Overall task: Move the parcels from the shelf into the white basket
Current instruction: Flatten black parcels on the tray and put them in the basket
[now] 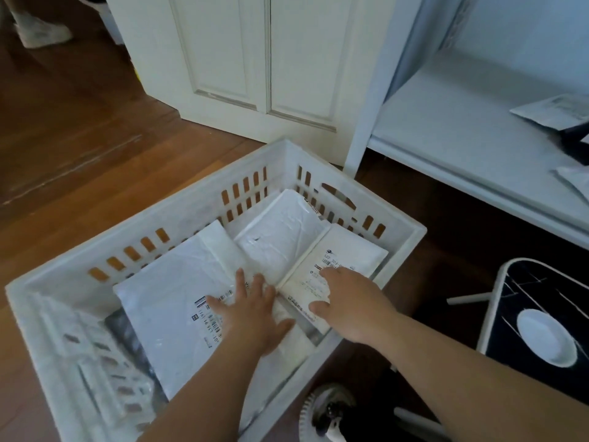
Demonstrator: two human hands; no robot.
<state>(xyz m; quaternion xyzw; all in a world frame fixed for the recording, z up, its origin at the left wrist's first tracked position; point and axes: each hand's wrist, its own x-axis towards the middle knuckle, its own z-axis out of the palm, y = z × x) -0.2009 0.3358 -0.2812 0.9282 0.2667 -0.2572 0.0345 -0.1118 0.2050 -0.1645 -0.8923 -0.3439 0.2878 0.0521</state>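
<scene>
The white basket (178, 232) sits on the wooden floor (79, 154) and already holds several parcels, all of them flat white mailers. One large mailer (165, 301) with a barcode label lies along the basket's left side, a second white mailer (280, 237) leans up toward the far corner, and a smaller labelled parcel (334, 266) lies against the right wall. Both of the person's hands are down inside the basket near its near-right corner. The left hand (251, 317) lies flat with fingers spread and straight, pressing on the label of the large mailer and on the edge of the one next to it; it grips nothing. The right hand (350, 301) rests on the smaller labelled parcel, its thumb at the parcel's near edge and its fingers lying over the label; I cannot tell whether it is pinching the parcel or only resting on it. Something dark (127, 339) shows beneath the mailers at the near-left of the basket. To the right stands the white shelf (446, 122), and more parcels lie at its right end: a grey-white one (554, 113) with a dark item (573, 138) just beside it, and another white one (577, 183) near the front edge. Behind the basket is a white panelled door (255, 59). On the floor at the lower right lies a dark, white-rimmed object (541, 301) with a white disc on it. At the far upper left, someone's shoe (41, 33) stands on the floor.
</scene>
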